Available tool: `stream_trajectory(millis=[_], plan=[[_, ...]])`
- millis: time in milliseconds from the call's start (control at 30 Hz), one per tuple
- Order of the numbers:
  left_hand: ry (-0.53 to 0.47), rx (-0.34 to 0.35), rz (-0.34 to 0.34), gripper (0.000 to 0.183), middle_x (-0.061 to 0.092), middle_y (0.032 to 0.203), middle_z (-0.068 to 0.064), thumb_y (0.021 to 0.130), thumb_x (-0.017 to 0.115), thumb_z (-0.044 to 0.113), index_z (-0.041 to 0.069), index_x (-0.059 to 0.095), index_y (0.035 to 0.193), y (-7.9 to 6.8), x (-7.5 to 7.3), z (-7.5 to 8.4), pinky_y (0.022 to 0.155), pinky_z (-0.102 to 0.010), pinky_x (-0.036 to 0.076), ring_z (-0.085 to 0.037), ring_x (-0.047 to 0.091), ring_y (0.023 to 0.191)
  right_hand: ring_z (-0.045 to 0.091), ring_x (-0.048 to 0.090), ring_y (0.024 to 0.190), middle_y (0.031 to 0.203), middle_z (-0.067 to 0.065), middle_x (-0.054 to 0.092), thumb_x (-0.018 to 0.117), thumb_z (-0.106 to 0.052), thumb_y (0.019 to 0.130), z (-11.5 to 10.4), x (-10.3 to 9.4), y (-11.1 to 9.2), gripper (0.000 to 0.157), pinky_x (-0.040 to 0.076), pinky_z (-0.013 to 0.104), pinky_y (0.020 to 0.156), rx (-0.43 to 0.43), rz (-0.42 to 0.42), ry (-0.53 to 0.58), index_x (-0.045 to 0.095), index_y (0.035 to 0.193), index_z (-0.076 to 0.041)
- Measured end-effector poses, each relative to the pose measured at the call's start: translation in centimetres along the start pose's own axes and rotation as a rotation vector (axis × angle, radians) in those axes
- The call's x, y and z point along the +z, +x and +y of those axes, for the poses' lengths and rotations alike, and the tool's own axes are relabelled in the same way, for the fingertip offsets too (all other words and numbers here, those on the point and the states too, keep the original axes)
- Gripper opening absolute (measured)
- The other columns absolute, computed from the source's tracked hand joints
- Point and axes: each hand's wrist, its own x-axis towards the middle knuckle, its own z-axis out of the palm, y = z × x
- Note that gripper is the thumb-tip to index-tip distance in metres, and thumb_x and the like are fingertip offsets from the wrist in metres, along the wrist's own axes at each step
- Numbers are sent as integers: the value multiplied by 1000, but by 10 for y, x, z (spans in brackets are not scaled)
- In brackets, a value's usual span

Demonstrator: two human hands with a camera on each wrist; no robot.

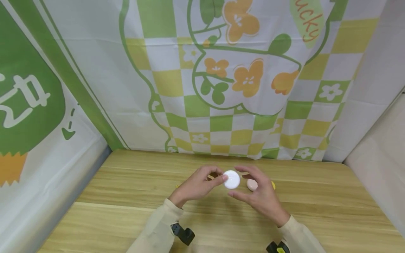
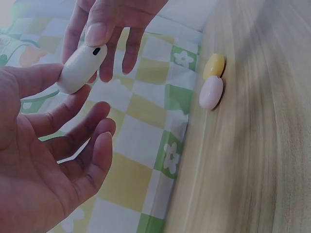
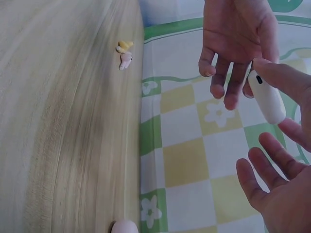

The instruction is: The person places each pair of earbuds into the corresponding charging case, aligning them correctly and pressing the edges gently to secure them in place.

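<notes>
A small white round case [image 1: 232,180] with a dark port slot in its rim is held up above the wooden table. My left hand [image 1: 197,184] pinches its left side, thumb over the face. The thumb and index finger of my right hand [image 1: 261,191] curve round its near and far edges, with the other fingers spread. In the left wrist view the white case [image 2: 82,69] sits between both hands, the right thumb at the port end. To the right on the table lie a pink rounded case [image 1: 252,185] and a yellow one [image 2: 214,65], side by side.
On the left part of the wooden table [image 1: 126,189] lie a small yellow piece [image 3: 125,45] and a small pinkish piece [image 3: 126,60], too small to identify. A checked, flower-printed curtain [image 1: 221,123] hangs along the back edge, with printed cloth [image 1: 72,154] at the left.
</notes>
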Motion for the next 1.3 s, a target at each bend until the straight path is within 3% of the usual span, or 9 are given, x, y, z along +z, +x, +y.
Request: stream_trajectory(millis=[200,600,1000,1300], plan=[[-15,-11,-9,27,69,104,-4,105,57,27,4,72,107,-1,0,0,89,-40,51,-17,61,98,26,61,112,122,6,66,96,-6,65,0,2,1,68,54,33,88,21,-35,3,66,126,-12],[-24,-54,-40,29,68,108,-3,106,57,31,7,73,108,0,0,0,87,-41,50,-18,61,101,20,60,113,120,0,66,97,-12,66,2,2,1,63,52,34,88,44,-61,-30,68,122,-16],[-30,-63,-58,29,68,107,-3,106,56,30,5,72,108,-2,0,0,86,-43,49,-22,59,104,19,61,108,116,-3,65,97,-12,67,4,3,0,56,52,36,87,-2,-67,-95,69,115,-16],[-28,-82,-62,29,68,106,-2,105,57,31,6,72,106,-1,2,-1,88,-45,49,-22,59,104,20,61,111,117,-2,63,97,-12,66,4,2,2,53,53,46,90,-11,-86,-143,69,110,-15]])
